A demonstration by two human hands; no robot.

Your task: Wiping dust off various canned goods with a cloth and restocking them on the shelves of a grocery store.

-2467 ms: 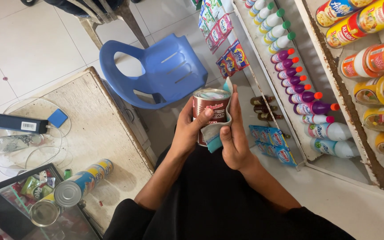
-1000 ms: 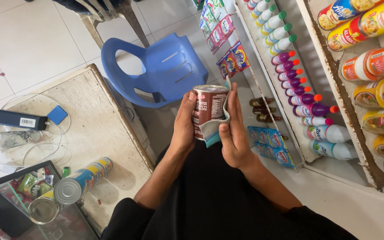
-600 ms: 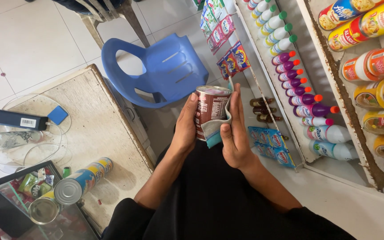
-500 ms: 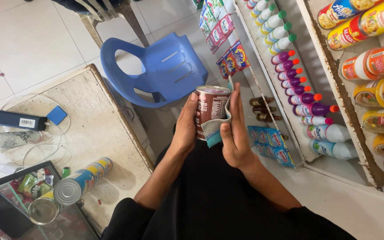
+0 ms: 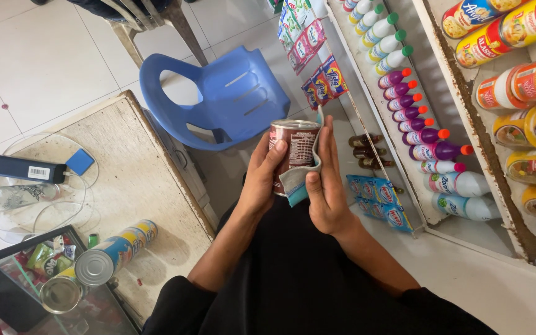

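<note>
Can (image 5: 293, 152) of dark red metal, upright, sits between both hands in front of the person's body, above the floor and to the right of the bench (image 5: 125, 167). It looks stiff and smooth-sided, probably full and fairly heavy for its size, so a wrap around the side wall is the safe hold; the rim would give little purchase.

Going left to right: on the bench, a clear glass bottle (image 5: 7, 197) lies on its side, what is in it unclear, beside a dark device (image 5: 27, 169) with a small blue block (image 5: 80, 161) and a loop of clear cable. Nearer the bench's front edge, a tall can (image 5: 114, 254) lies on its side, lid shut, next to an open glass jar (image 5: 60, 293) that looks empty.

The left hand (image 5: 260, 177) curls around the can's left side, thumb across the label. The right hand (image 5: 327, 180) presses a light blue-edged cloth (image 5: 299, 180) flat against the can's right side, fingers extended upward.

Behind stands a blue plastic chair (image 5: 218, 99). At right, the shelf (image 5: 454, 111) holds rows of capped plastic bottles (image 5: 417, 118), all closed, hanging sachets (image 5: 317, 80), and stacked yellow and red tins (image 5: 528, 118), sealed.
</note>
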